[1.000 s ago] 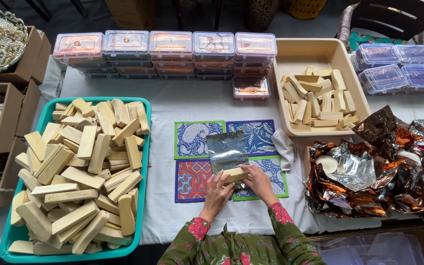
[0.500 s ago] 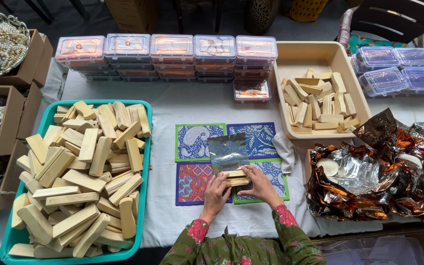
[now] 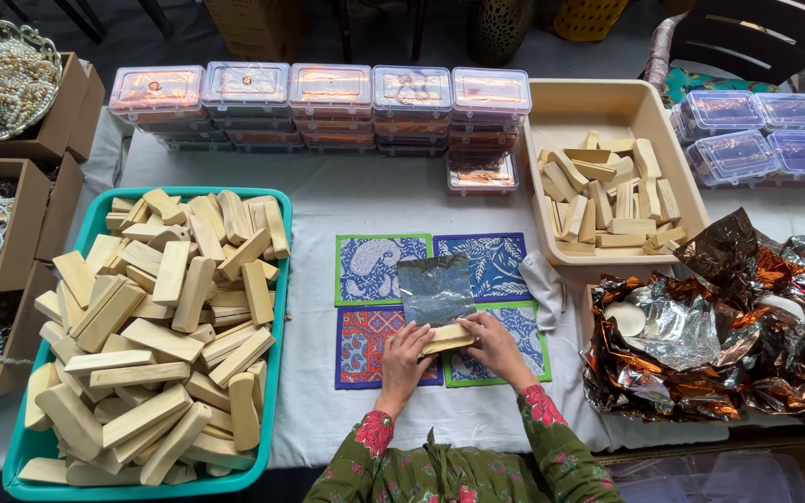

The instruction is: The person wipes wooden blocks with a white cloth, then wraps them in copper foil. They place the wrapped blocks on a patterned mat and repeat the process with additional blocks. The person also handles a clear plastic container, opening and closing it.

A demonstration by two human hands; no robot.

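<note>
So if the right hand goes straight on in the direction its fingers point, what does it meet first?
The right hand points leftwards across the wooden block, so beyond the block it would probably meet the left hand first, though the height of each hand is hard to judge.

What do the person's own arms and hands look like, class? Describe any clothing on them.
Both arms wear long dark green sleeves printed with red and pink flowers, ending in red floral cuffs at the wrists. The left hand and right hand are bare, without gloves.

white-clothed table (image 3: pixel 375 200) bears 4 printed mats (image 3: pixel 370 268), teal tray (image 3: pixel 277 307), beige tray (image 3: pixel 552 102).
</note>
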